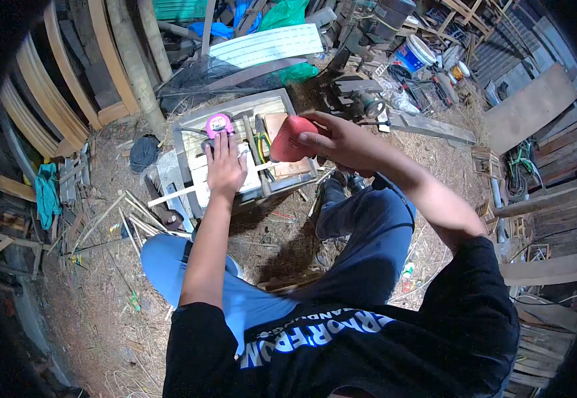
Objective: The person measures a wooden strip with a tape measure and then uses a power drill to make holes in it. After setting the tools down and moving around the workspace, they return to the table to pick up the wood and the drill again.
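I sit on the ground with a shallow wooden tray (186,129) of tools in front of my knees. My left hand (225,164) lies flat on pale wooden slats in the tray, fingers pointing at a pink tape measure (219,123) just beyond the fingertips. My right hand (331,136) holds a red rounded object (288,139) over the tray's right side. A thin white stick (176,194) runs under my left hand and sticks out to the left.
Curved wooden strips (50,99) lean at the left. Cut bamboo sticks (136,219) lie on the straw-covered ground by my left knee. A dark machine (358,99), a bucket (414,53) and planks (530,106) crowd the far right.
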The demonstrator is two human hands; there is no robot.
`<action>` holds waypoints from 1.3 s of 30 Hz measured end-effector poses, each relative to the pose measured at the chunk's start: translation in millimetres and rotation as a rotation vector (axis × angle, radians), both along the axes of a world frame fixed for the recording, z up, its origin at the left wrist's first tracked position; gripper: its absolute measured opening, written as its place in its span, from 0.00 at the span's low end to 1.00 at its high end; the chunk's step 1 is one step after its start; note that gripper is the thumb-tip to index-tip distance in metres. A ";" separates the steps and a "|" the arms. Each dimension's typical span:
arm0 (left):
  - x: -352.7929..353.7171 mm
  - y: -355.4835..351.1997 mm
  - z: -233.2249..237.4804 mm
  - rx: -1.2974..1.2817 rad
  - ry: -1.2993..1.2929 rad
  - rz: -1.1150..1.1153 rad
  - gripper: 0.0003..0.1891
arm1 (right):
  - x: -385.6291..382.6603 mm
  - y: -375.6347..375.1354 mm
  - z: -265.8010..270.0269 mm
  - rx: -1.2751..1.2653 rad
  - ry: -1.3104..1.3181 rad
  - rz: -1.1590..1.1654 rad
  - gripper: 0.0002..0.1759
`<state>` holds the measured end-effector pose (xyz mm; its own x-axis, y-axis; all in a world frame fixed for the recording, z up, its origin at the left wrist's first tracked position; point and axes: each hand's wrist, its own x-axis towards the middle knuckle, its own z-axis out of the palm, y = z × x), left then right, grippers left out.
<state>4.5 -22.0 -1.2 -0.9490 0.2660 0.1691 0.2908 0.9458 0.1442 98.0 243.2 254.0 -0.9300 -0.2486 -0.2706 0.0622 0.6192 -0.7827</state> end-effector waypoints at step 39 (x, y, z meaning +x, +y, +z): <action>2.2 -0.6 3.6 -0.008 -0.008 -0.003 0.38 | -42.2 -17.8 -0.2 0.282 -0.062 0.126 0.40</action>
